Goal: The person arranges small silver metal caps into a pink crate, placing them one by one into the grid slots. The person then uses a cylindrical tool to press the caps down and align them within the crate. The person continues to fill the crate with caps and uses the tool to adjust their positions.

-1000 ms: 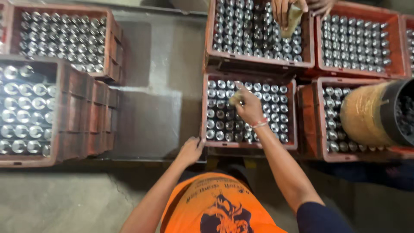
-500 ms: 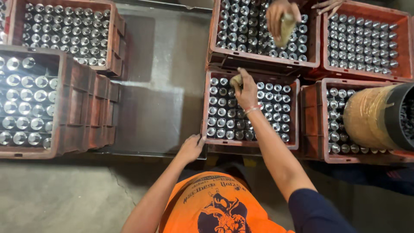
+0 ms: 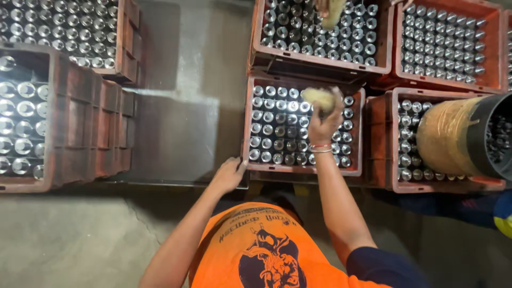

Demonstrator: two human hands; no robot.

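A dull grey metal counter (image 3: 176,122) spreads under everything, smooth and faintly shiny. On it stand rust-red plastic crates with ribbed walls: a stack at far left (image 3: 80,133), two at the top, and the crate in front of me (image 3: 250,125), a square box packed with rows of round silvery bottle caps (image 3: 272,122) that catch the light like coins. To the right, a fat cylinder (image 3: 448,138) wrapped in tan, fibrous material with a black rim lies across another crate (image 3: 386,144).

My orange shirt (image 3: 256,250), soft cotton with a dark print, fills the bottom edge.

My left hand (image 3: 228,175) lies flat on the near left corner of the front crate, fingers together and resting on the rim, holding nothing. My right hand (image 3: 322,120), a thin bangle at the wrist, is over the crate's upper middle, fingers clamped around a pale, fuzzy yellowish wad (image 3: 319,97) just above the caps.

At the top, another person's hand (image 3: 328,8) holds a similar wad over the far crate (image 3: 320,56).
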